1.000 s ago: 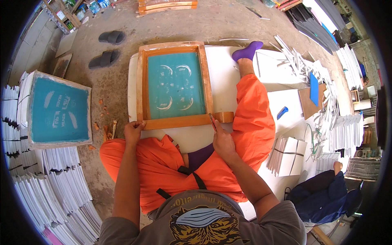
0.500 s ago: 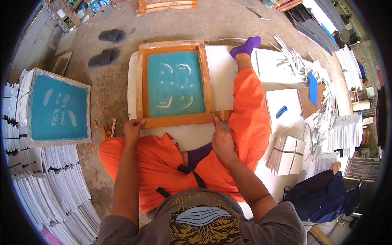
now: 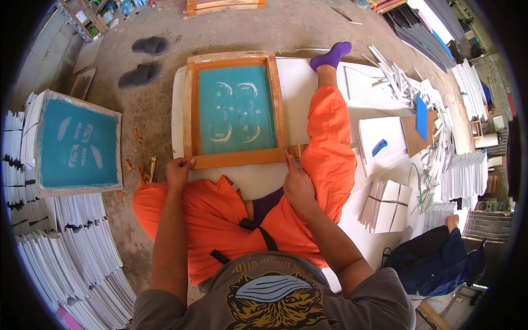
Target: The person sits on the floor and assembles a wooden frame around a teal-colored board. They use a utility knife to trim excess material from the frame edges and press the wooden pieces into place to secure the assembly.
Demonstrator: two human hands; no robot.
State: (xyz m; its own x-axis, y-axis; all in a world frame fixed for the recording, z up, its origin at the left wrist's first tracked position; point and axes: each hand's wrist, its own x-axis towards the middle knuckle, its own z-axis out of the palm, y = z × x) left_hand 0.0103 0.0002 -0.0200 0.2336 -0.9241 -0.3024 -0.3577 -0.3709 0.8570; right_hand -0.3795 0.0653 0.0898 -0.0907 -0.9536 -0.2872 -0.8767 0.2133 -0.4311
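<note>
In front of me a wooden screen-printing frame [image 3: 278, 104] with teal mesh [image 3: 236, 118] lies on a white board. Pale curved shapes show in the mesh. Along its near side runs a strip of brown tape [image 3: 242, 159], which continues past the right corner toward my leg. My left hand [image 3: 177, 173] is closed on the strip's left end at the frame's near left corner, thumb on top. Closed round a thin pointed tool [image 3: 286, 156], my right hand [image 3: 300, 187] has its tip at the near right corner; its exact kind is too small to make out.
A second teal screen [image 3: 80, 146] rests by white sheet stacks [image 3: 82, 236] at left. On the right are a blue cutter [image 3: 379, 147], a strapped bundle of sheets [image 3: 386, 206] and white offcuts [image 3: 404, 91]. Another person [image 3: 434, 264] sits at lower right. Slippers [image 3: 140, 75] lie beyond.
My right leg has shifted slightly left and the foot has moved a little farther away. Both hands stay at the frame's near corners with nearly the same hold.
</note>
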